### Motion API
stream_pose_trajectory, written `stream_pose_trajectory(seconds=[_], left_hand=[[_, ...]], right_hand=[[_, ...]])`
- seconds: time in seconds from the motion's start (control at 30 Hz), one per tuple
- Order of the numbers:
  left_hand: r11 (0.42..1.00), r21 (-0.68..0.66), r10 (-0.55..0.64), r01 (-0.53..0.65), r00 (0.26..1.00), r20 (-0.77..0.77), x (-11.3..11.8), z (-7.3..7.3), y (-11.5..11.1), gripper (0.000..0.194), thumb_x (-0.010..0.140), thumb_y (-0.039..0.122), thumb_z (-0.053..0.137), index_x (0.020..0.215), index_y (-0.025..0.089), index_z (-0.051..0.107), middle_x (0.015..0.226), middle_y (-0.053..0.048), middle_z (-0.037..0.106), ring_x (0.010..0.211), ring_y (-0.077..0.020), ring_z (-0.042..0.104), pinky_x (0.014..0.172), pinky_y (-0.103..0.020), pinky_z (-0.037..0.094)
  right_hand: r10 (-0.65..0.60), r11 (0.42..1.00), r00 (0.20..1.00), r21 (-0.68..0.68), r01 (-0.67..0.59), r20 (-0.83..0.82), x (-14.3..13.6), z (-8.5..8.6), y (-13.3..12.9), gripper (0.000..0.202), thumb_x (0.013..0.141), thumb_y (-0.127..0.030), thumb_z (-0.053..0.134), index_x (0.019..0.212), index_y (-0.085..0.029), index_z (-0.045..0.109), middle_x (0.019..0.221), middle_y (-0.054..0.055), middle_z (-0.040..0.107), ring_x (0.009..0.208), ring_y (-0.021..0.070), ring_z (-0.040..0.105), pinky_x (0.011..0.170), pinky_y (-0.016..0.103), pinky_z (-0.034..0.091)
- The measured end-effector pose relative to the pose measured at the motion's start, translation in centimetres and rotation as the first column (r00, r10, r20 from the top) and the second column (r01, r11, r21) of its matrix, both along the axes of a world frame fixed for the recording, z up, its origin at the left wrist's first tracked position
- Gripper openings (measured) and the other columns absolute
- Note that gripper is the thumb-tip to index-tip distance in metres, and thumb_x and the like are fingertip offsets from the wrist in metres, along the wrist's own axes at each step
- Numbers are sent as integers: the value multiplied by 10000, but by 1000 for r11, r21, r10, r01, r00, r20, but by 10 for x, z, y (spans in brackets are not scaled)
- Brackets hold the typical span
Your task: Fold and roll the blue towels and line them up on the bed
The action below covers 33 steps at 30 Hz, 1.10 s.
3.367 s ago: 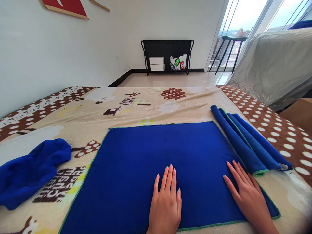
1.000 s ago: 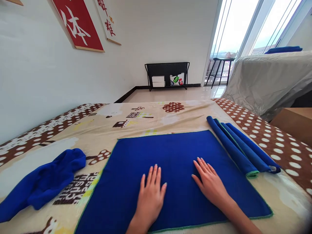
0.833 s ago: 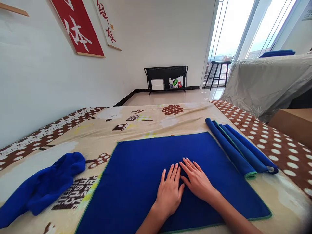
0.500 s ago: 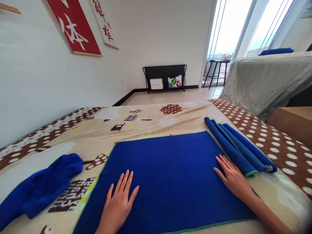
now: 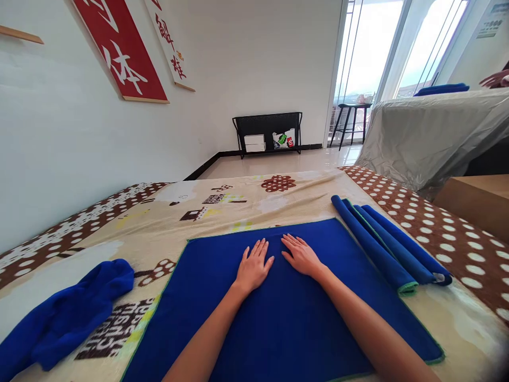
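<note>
A blue cloth [image 5: 294, 307] with green stitched edges lies spread flat on the patterned blanket [image 5: 222, 223]. My left hand [image 5: 253, 265] rests palm down on its upper middle, fingers stretched out. Close beside it, my right hand [image 5: 301, 254] also presses flat on the cloth, fingers extended and nothing held. Rolled blue cloths [image 5: 382, 244] lie along the right edge of the spread one. To the left sits a crumpled blue cloth [image 5: 75, 313], apart from both hands.
A cardboard box [image 5: 473, 201] stands right of the blanket. Behind it is a plastic-covered table [image 5: 429, 127] bearing folded blue cloth [image 5: 441, 89], with another person's hand [image 5: 495, 79] at its far edge. A black rack [image 5: 267, 127] and a stool [image 5: 353, 114] stand farther back.
Both hands have moved inward and farther up the spread cloth, from its left and right sides to near its upper middle. Another person's hand has come into view at the far right.
</note>
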<state>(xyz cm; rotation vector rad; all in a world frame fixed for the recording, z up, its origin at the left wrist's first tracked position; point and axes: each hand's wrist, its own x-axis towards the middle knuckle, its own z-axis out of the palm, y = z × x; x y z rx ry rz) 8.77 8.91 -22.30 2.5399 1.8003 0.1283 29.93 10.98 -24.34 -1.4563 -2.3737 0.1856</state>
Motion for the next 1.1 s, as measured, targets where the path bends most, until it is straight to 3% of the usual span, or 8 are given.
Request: stream_pose_trajectory(seconds=[0.27, 0.4, 0.57, 0.77, 0.87, 0.93, 1.03, 1.1], left_hand=[[915, 35, 403, -402, 915, -16, -168, -9, 42, 665, 986, 544, 240, 1561, 212, 271, 1640, -45, 235, 1523, -240, 201, 1215, -551, 172], [845, 76, 530, -529, 848, 5, -214, -21, 49, 720, 965, 609, 183, 1566, 220, 258, 1648, -25, 216, 1527, -227, 181, 1218, -537, 167], [821, 94, 563, -562, 826, 20, -215, -27, 52, 748, 951, 646, 162, 1567, 233, 262, 1648, -35, 225, 1526, -257, 179, 1211, -550, 172], [784, 125, 608, -608, 793, 44, -210, -22, 49, 725, 959, 642, 177, 1549, 244, 319, 1637, -89, 259, 1510, -316, 219, 1193, -562, 202], [782, 141, 607, -607, 794, 47, -207, -15, 45, 693, 972, 602, 193, 1534, 229, 353, 1624, -111, 284, 1507, -321, 227, 1185, -593, 196], [782, 178, 600, -597, 799, 47, -200, -8, 40, 660, 983, 549, 203, 1512, 203, 394, 1623, -131, 277, 1525, -323, 163, 1183, -641, 126], [856, 197, 484, -477, 875, 16, -177, 1, 31, 598, 996, 434, 228, 1478, 151, 442, 1611, -167, 290, 1531, -312, 146, 1182, -647, 80], [935, 149, 326, -321, 945, -15, -149, 4, 22, 555, 996, 415, 274, 1481, 207, 444, 1597, -114, 347, 1510, -253, 241, 1207, -528, 167]], right_hand=[[-338, 940, 941, 33, 339, -35, 135, -24, 43, 605, 1004, -489, 293, 1476, -143, 447, 1541, 112, 420, 1479, 230, 312, 1224, 461, 234], [-408, 911, 912, 45, 409, -38, 160, -35, 50, 613, 1000, -487, 297, 1462, -116, 458, 1542, 113, 419, 1480, 230, 309, 1231, 449, 229], [-422, 904, 906, 61, 423, -33, 160, -38, 52, 587, 1001, -481, 306, 1458, -149, 467, 1542, 90, 424, 1475, 217, 321, 1233, 434, 233], [-366, 926, 930, 85, 367, -34, 137, -21, 33, 557, 1004, -397, 310, 1422, -86, 506, 1516, 157, 442, 1473, 253, 324, 1231, 493, 220], [-208, 975, 978, 80, 209, -19, 95, -5, -11, 520, 997, -408, 383, 1440, -164, 507, 1533, 89, 430, 1465, 202, 339, 1238, 417, 242], [26, 999, 999, 33, -25, -23, 62, 4, -55, 514, 998, -417, 418, 1476, -235, 464, 1551, 50, 400, 1461, 182, 344, 1231, 399, 269], [351, 936, 934, 23, -350, -64, 19, 7, -124, 597, 977, -406, 502, 1541, -289, 340, 1586, 48, 314, 1471, 210, 315, 1220, 424, 294], [488, 866, 870, 161, -473, -68, -1, -2, -158, 611, 964, -377, 553, 1534, -309, 344, 1527, 47, 411, 1406, 202, 426, 1183, 379, 361]])
